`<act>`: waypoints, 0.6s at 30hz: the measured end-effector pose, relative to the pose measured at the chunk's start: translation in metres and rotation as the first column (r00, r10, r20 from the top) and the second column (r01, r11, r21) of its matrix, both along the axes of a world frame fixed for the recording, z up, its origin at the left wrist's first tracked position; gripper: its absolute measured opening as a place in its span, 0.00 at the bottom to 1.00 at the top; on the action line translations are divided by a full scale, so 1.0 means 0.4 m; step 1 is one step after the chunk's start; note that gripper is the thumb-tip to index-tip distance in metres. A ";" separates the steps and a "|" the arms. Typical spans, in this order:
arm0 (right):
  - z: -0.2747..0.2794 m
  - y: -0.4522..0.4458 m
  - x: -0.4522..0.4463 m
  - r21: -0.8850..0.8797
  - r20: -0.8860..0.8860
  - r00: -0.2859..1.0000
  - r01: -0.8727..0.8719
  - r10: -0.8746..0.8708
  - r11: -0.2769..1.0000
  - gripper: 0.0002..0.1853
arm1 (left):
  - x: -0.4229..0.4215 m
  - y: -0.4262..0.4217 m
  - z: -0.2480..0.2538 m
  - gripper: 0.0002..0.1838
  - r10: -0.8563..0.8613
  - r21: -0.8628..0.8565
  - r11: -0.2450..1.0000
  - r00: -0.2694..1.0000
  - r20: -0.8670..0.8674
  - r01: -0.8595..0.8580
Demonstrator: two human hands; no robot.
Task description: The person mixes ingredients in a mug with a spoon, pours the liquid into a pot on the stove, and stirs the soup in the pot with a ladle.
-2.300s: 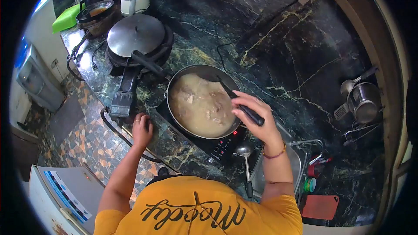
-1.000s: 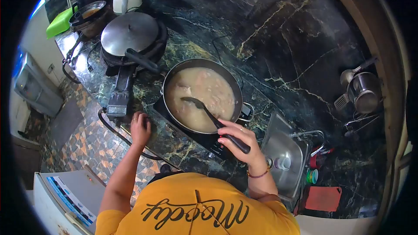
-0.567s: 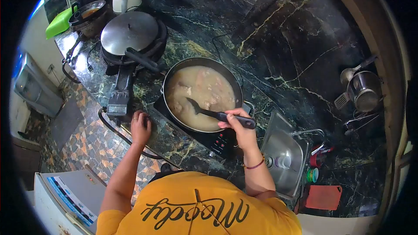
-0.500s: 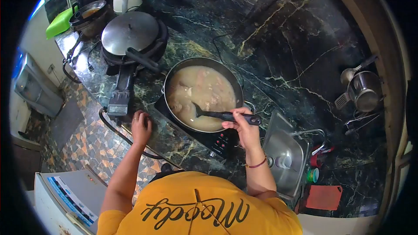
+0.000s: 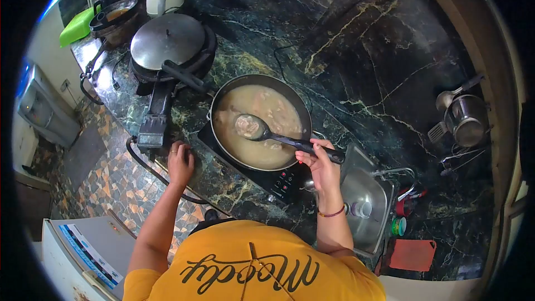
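Note:
My right hand (image 5: 323, 167) grips the handle of a black cooking spoon (image 5: 295, 143) from the right side. The spoon's bowl is lifted to the surface of a pale, cloudy soup (image 5: 245, 149) and holds a chunk of what looks like meat. The soup fills a deep dark pan (image 5: 306, 114), with pieces showing through the liquid. The pan stands on a black electric cooktop (image 5: 267, 181) with lit red marks. My left hand (image 5: 181, 164) rests on the counter edge left of the cooktop, fingers extended and holding nothing.
Left of the pan stands a lidded appliance (image 5: 167, 42) with a long black handle. Behind it are a white pot (image 5: 165, 1) and a dark pot (image 5: 120, 28). On the right are a steel sink (image 5: 365, 189), a red cutting board (image 5: 412, 255) and hanging utensils (image 5: 468, 117).
The spoon's bowl has come up out of the soup with a chunk in it. My right hand has shifted slightly right and down. My left hand stays put.

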State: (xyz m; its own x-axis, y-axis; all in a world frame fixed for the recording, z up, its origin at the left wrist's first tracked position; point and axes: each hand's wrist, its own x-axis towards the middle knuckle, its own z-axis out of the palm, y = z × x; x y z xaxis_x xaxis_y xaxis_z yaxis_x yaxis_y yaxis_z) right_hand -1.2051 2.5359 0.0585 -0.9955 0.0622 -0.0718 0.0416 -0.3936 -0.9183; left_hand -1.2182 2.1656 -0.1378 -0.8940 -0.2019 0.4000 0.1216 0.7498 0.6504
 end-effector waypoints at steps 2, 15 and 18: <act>0.011 -0.006 0.010 0.088 -0.051 0.998 -0.021 0.026 0.996 0.10 | 0.000 0.000 -0.001 0.10 -0.004 0.002 1.000 1.000 -0.004 0.004; 0.204 0.022 0.126 0.854 -0.426 0.846 0.258 0.322 0.452 0.16 | -0.001 -0.002 -0.006 0.11 -0.007 0.012 1.000 1.000 -0.015 0.008; 0.241 0.046 0.145 0.902 -0.349 0.859 0.199 0.376 0.382 0.15 | -0.003 -0.003 -0.014 0.11 -0.003 -0.002 1.000 1.000 -0.025 0.003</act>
State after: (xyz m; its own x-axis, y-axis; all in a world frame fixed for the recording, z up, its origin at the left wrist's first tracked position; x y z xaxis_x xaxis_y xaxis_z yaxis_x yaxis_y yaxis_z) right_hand -1.1471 2.5542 0.1550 -0.8762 -0.2895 0.3852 -0.4764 0.6405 -0.6023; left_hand -1.2194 2.1643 -0.1434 -0.8844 -0.1981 0.4225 0.1403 0.7507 0.6456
